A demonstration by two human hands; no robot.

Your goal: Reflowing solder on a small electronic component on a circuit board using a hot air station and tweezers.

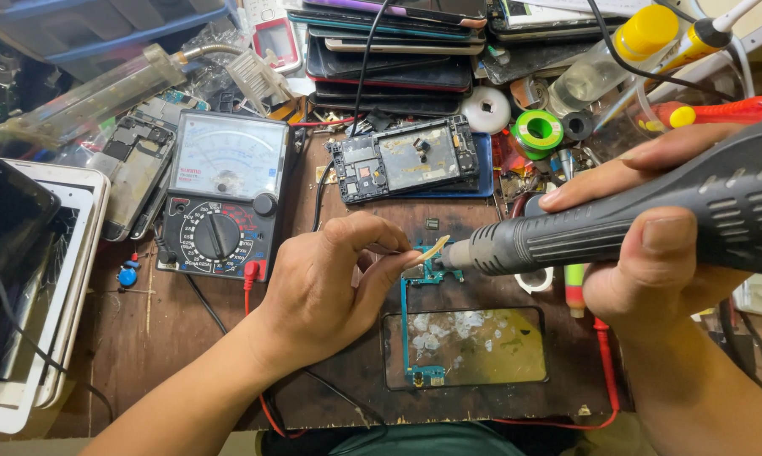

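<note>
My right hand [651,253] grips a dark grey hot-air tool [617,224], its metal nozzle pointing left at a small teal circuit board [427,274] on the wooden bench. My left hand [330,287] pinches thin tweezers with a yellowish tip [432,247] right at the nozzle's mouth, over the board's top end. A long teal strip of the board runs down the left side of an opened phone shell [470,346] with white glue patches inside.
An analog multimeter [220,194] sits to the left, its red lead [250,274] by my wrist. A stripped phone frame [406,158], stacked phones [389,59], solder reel [539,131], bottle [605,59] and tablets [35,287] crowd the bench.
</note>
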